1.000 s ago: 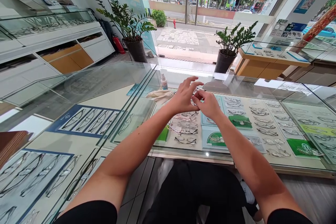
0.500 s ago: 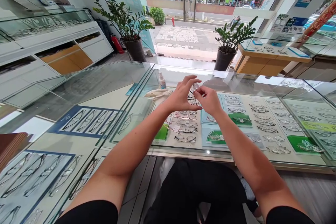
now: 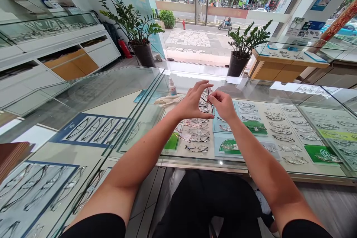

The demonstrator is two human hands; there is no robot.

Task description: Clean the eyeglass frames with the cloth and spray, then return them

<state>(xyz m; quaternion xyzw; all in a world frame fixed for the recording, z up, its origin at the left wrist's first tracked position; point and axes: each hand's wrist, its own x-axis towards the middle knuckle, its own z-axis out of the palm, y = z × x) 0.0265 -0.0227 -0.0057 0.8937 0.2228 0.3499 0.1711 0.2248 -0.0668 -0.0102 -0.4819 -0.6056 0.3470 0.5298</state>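
Observation:
Above the glass counter my two hands meet around a pair of eyeglasses (image 3: 208,91), partly hidden by the fingers. My left hand (image 3: 192,100) is curved like a C, its fingertips at the far end of the glasses and its thumb at the near end. My right hand (image 3: 223,105) pinches thumb and forefinger together at the middle of the same pair. Under the glass, rows of eyeglasses (image 3: 196,148) lie below the hands. A spray bottle (image 3: 172,87) stands just beyond my left hand, and a beige cloth (image 3: 167,101) lies beside that wrist.
The glass counter (image 3: 178,159) spans the front, with trays of frames (image 3: 92,128) at the left. Two potted plants (image 3: 143,52) flank the glass door (image 3: 201,3). A wooden display table (image 3: 270,67) stands at the back right, and a fire extinguisher (image 3: 124,48) at the left.
The eyeglasses have turned slightly between my hands, and my right fingers have shifted a little to the right. My left hand keeps almost the same pose. A scooter outside has moved left.

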